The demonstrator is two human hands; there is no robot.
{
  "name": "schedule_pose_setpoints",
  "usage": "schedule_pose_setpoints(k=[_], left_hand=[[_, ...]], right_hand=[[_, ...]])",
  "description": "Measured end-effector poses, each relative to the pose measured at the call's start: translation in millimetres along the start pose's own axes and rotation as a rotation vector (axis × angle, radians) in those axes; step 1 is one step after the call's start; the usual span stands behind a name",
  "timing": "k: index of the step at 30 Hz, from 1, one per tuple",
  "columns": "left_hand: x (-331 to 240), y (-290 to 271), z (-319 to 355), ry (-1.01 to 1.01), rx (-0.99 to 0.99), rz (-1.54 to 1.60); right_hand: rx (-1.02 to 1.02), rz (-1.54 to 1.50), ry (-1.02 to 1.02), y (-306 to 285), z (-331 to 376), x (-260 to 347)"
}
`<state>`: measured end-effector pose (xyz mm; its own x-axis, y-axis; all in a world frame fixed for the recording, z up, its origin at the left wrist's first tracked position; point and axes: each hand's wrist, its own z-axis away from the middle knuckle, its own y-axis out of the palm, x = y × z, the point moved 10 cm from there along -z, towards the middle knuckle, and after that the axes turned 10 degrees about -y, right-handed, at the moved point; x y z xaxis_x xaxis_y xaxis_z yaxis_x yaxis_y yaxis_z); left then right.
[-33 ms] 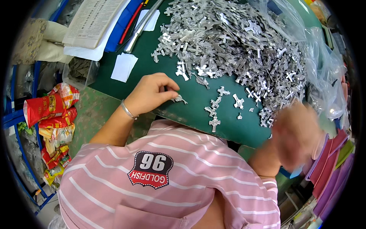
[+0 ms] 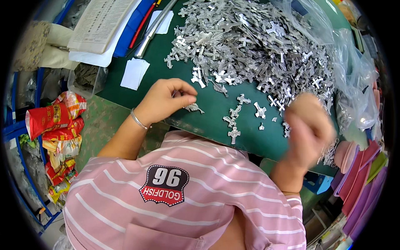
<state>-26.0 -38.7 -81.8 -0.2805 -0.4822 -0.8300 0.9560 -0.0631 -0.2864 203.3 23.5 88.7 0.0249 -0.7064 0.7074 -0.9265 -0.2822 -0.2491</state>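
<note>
My left hand (image 2: 173, 98) rests at the table's near edge with thumb and forefinger pressed together. Against its fingertips lies a leaf-shaped silver charm (image 2: 194, 108); whether the fingers grip anything is hidden. My right hand (image 2: 310, 129) is smeared by motion near the right end of the pile, and its fingers cannot be made out. Between the hands are several silver cross pendants, among them an upright cross (image 2: 234, 135), a tilted cross (image 2: 260, 110) and a small square piece (image 2: 261, 126). Beyond them spreads a large heap of silver charms (image 2: 250, 46).
The green tabletop (image 2: 166, 54) carries white paper slips (image 2: 135, 73), a metal rod (image 2: 154, 31) and a red pencil (image 2: 141, 26) at left. Clear plastic bags (image 2: 354, 75) lie right of the heap. Coloured folded pieces (image 2: 366, 175) stand at right, and red packets (image 2: 50, 120) at left.
My right hand has swung up and leftward from the table's right edge, uncovering a blue box and more silver pieces. My left hand has hardly moved.
</note>
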Motion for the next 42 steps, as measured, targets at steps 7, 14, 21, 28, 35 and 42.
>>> schedule_pose_setpoints(k=[7,14,21,28,35,42], left_hand=[[0.8,35.2,-18.3,-0.242,0.345,1.101],[4.9,27.3,-14.8,-0.219,0.275,1.074],[-2.9,32.1,-11.1,-0.215,0.267,1.063],[-6.1,48.1,-9.1,-0.254,0.215,0.976],[-53.5,49.7,2.3,0.085,0.167,0.569],[-92.7,43.2,26.5,0.508,0.058,0.280]], right_hand=[[0.434,0.559,0.011,99.2,48.0,-73.9],[0.433,0.574,-0.030,103.7,55.3,-86.9],[0.224,0.173,0.291,79.9,65.8,-96.0],[-0.155,-0.375,0.399,52.2,82.9,-102.5],[-0.186,-0.579,0.342,48.7,81.7,-95.5],[-0.161,-0.611,0.354,51.1,84.4,-95.2]])
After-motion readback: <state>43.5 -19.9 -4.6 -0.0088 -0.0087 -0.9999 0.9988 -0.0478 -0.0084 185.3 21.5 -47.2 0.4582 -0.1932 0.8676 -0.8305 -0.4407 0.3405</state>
